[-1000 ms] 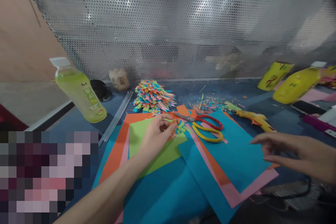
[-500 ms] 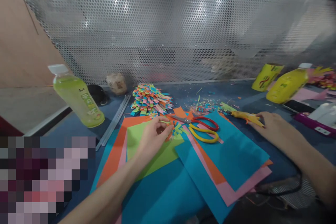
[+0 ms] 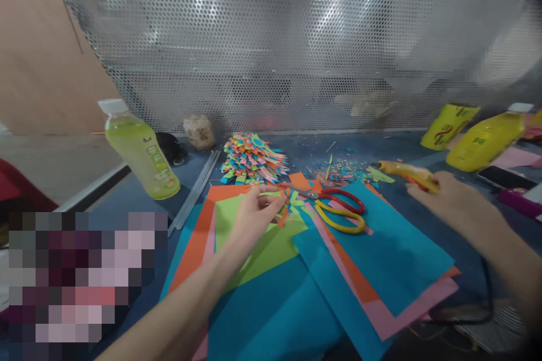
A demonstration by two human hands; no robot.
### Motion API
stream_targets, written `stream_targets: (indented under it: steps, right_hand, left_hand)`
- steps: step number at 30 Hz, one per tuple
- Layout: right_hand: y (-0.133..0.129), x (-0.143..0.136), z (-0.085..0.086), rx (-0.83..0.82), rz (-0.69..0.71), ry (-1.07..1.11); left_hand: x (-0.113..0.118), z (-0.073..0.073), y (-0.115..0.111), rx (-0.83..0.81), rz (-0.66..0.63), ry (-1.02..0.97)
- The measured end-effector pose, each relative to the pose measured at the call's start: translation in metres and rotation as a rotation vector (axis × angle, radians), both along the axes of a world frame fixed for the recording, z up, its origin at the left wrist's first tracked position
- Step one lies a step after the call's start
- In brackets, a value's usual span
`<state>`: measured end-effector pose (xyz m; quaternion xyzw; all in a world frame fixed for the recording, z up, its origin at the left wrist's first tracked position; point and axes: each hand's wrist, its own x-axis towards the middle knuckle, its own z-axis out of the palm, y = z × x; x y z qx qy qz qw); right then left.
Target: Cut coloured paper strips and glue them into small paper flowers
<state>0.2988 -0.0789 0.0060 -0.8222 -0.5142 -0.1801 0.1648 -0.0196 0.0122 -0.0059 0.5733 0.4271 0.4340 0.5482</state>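
My left hand point(image 3: 256, 211) is closed in a pinch on a small orange paper strip point(image 3: 283, 217), over a light green paper sheet point(image 3: 237, 265). Small green and orange strips lie beside its fingertips. My right hand point(image 3: 455, 194) is wrapped around a yellow glue gun point(image 3: 404, 169), whose nozzle points left above the table. Between the hands, scissors point(image 3: 344, 229) with one red and one yellow handle rest on blue paper sheets point(image 3: 398, 254). A bushy cluster of fringed multicoloured paper point(image 3: 254, 158) stands behind my left hand.
Clear glue sticks point(image 3: 195, 197) lie left of the sheets, near a green drink bottle point(image 3: 141, 152). Paper scraps point(image 3: 345, 170) litter the table behind the scissors. A yellow can point(image 3: 449, 126) and yellow bottle point(image 3: 486, 138) stand at right. A perforated metal panel point(image 3: 254, 39) rises behind.
The whole view has shifted, so things appear further right. My right hand has gripped the glue gun more firmly and tilted it. My left hand stays over the green sheet.
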Motion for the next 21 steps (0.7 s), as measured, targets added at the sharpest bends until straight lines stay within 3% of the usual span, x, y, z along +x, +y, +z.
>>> stream_targets:
  steps: [4, 8, 12, 21]
  right_hand:
    - [-0.012, -0.063, 0.017, 0.281, 0.151, -0.177]
    - [-0.018, -0.107, 0.016, 0.508, 0.4, -0.54]
    - [-0.014, -0.122, 0.011, 0.539, 0.553, -0.645]
    - [-0.01, -0.129, 0.007, 0.486, 0.579, -0.678]
  left_hand:
    - [0.001, -0.002, 0.0, -0.039, 0.005, -0.022]
    - [0.001, -0.004, 0.001, -0.044, -0.001, -0.039]
    - [-0.002, -0.002, 0.0, -0.036, 0.001, -0.053]
    - [-0.002, -0.001, 0.0, -0.061, 0.02, -0.064]
